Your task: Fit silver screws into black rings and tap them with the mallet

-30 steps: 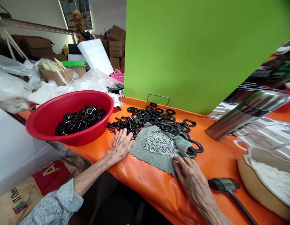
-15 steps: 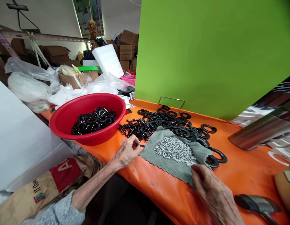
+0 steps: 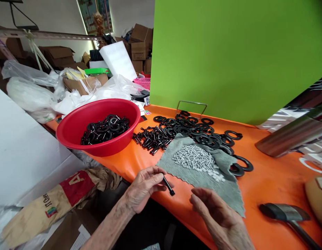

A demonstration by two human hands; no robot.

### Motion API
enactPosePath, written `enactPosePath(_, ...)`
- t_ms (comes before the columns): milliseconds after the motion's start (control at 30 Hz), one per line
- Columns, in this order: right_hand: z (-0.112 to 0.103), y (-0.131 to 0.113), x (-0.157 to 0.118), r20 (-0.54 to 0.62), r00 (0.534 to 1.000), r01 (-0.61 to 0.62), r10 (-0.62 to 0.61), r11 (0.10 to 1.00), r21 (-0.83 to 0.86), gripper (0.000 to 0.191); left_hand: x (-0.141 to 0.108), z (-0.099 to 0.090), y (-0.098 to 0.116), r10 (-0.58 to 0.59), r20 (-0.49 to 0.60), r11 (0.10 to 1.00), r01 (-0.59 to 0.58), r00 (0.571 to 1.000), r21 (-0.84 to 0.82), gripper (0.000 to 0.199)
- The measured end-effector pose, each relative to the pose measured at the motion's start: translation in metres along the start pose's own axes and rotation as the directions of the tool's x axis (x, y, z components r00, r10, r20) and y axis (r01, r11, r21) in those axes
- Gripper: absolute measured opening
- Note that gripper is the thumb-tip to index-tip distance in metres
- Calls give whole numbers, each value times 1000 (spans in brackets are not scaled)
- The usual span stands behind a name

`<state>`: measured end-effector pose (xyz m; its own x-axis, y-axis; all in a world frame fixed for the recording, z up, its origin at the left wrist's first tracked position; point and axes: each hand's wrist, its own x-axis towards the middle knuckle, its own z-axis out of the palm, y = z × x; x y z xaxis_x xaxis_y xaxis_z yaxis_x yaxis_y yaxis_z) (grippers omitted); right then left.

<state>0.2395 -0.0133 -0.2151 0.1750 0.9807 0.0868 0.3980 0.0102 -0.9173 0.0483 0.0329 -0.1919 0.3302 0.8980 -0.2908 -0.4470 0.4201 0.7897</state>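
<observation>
Between the thumb and fingers of my left hand (image 3: 147, 185) is a short black pin (image 3: 168, 184) with a knobbed end, tilted down to the right. My right hand (image 3: 219, 217) is a little to the right of it, thumb and forefinger closed together; whatever they may hold is too small to make out. Behind the hands, a grey-green cloth (image 3: 174, 163) carries a heap of small silver pins (image 3: 193, 158) and several little white pieces (image 3: 215, 174). More black pins (image 3: 153, 139) lie piled beyond the cloth's left corner.
Black rings (image 3: 184, 130) are heaped behind the cloth. A red basin (image 3: 69, 135) with black parts inside stands at left. A mallet (image 3: 284, 211) lies at right near a metal cylinder (image 3: 278, 142). A green panel (image 3: 228, 62) rises behind the orange table cover (image 3: 267, 180).
My left hand has drawn back from the black pile with a pin and turned it up. My right hand has left the white pieces on the cloth and moved left towards the pin.
</observation>
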Motion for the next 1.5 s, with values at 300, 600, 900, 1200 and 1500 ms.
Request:
enactPosePath(300,4,-22,-9,45,988,-155,149,963,222,30,-9,14,-12,-50,10,989,51,999,-139,40)
enactPosePath(600,8,-30,-11,99,988,-141,121,962,232,31,-12,16,-16,-92,4,978,91,996,-187,36)
enactPosePath(900,17,-24,-12,23,996,-86,83,949,303,32,-13,18,-23,-172,68,914,185,983,-360,31)
enactPosePath(1200,22,-25,-4,119,993,-25,-14,948,318,22,-17,26,-21,-130,24,984,132,991,-117,43)
enactPosePath(1500,2,-23,-6,397,909,-291,130,879,378,32,-14,29,-16,-194,130,961,161,972,226,45)
